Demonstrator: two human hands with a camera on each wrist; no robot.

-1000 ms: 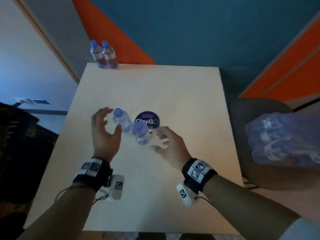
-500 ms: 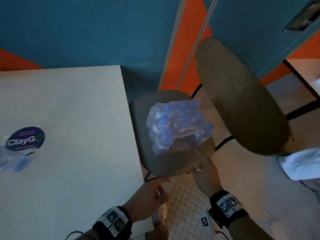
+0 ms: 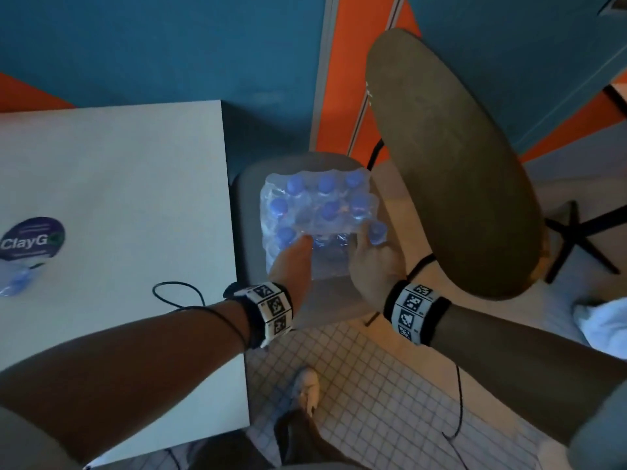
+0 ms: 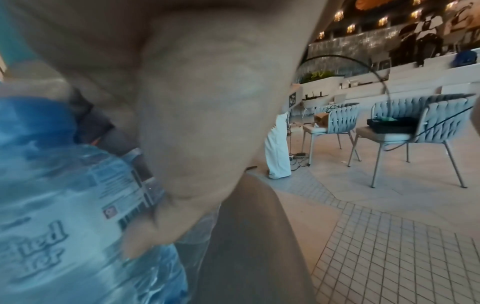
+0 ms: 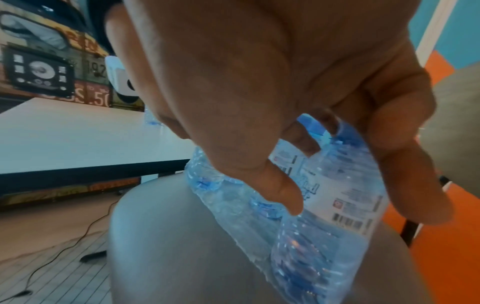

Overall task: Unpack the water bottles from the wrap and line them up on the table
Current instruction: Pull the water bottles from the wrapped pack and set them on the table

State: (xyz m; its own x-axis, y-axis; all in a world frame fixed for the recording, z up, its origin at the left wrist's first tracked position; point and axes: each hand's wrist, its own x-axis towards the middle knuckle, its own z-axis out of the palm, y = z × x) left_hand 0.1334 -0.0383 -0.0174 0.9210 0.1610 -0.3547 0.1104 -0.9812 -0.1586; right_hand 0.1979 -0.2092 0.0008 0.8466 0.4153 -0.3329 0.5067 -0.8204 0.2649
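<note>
You were mid-unpack: wrapped pack (image 3: 315, 212) sat on the chair seat (image 3: 247, 198) beside the surface (image 3: 118, 184). Your left hand (image 3: 293, 262) curled on one bottle, your right hand (image 3: 373, 266) pinched another bottle (image 3: 377, 232) at the torn edge. Next, probably pull both free and carry them over.

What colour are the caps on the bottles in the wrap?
Blue. The caps show best in the head view, through the clear wrap.
</note>
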